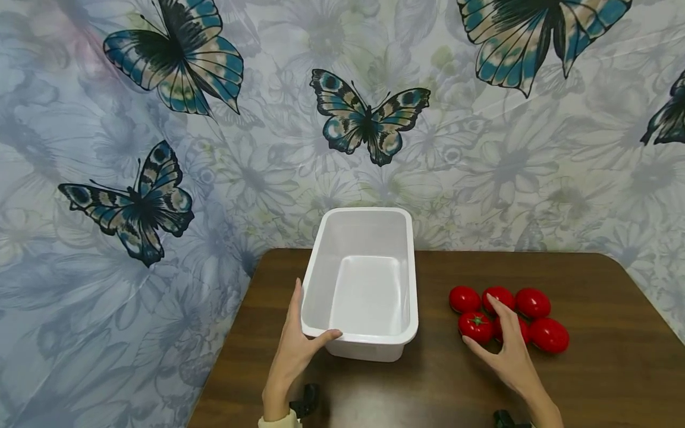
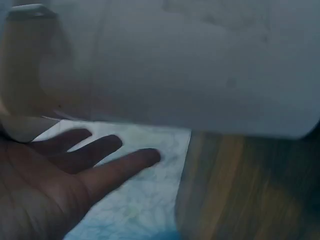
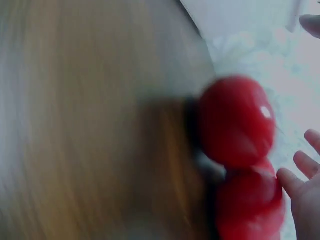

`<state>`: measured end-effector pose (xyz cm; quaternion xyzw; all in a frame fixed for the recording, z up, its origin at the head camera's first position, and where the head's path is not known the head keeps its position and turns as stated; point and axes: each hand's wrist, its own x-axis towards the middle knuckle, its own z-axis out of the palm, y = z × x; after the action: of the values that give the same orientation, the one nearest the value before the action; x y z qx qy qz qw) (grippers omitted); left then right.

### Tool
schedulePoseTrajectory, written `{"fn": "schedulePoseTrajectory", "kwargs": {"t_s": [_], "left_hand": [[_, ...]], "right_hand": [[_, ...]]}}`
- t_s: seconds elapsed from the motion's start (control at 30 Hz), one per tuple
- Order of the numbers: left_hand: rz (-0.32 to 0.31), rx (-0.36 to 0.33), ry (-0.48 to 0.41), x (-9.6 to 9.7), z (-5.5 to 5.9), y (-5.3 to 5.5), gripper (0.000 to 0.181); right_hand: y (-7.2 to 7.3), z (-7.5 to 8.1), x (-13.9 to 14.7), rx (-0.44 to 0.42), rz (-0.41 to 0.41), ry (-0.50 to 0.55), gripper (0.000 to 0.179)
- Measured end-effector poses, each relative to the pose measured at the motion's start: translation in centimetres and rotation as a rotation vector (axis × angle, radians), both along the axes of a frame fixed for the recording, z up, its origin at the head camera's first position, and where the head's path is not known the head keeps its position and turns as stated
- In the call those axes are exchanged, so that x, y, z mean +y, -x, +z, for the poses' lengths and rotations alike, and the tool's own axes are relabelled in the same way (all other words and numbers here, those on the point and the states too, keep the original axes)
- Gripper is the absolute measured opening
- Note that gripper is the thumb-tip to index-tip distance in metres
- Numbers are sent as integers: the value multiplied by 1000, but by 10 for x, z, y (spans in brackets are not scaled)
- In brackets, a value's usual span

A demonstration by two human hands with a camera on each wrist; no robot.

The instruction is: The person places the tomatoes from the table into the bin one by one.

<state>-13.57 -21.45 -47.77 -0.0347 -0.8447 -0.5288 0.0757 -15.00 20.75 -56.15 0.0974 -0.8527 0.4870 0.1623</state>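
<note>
A white rectangular tub [image 1: 369,351] stands on the wooden table, its inside bare. At its front left corner is my left hand [image 1: 297,351], thumb over the front rim and fingers upright along the left side. The left wrist view shows those fingers [image 2: 120,172] straight and spread beside the tub wall [image 2: 175,75]. Several red tomatoes [image 1: 549,336] lie in two rows to the right; a front one [image 1: 475,327] shows a green star-shaped stem. My right hand [image 1: 508,356] reaches over them with fingers spread, partly hiding the middle front tomato. In the right wrist view a tomato [image 3: 237,122] shows near the fingers.
The brown table [image 1: 428,392] has rounded far corners. Behind it hangs a pale floral cloth [image 1: 257,172] with printed butterflies [image 1: 369,122]. A dark device [image 1: 305,401] sits at the left wrist, another [image 1: 505,419] at the right.
</note>
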Motion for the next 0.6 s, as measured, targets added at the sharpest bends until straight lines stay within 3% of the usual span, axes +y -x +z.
{"fn": "schedulePoseTrajectory", "kwargs": {"t_s": [0.13, 0.37, 0.6], "left_hand": [[15, -44, 14, 2, -1, -3, 126], [21, -60, -26, 2, -2, -3, 123], [19, -26, -29, -2, -2, 1, 124]], "right_hand": [[1, -8, -16, -6, -21, 6, 97], [3, -23, -34, 17, -163, -101, 56], [10, -25, -36, 69, -167, -153, 56]]}}
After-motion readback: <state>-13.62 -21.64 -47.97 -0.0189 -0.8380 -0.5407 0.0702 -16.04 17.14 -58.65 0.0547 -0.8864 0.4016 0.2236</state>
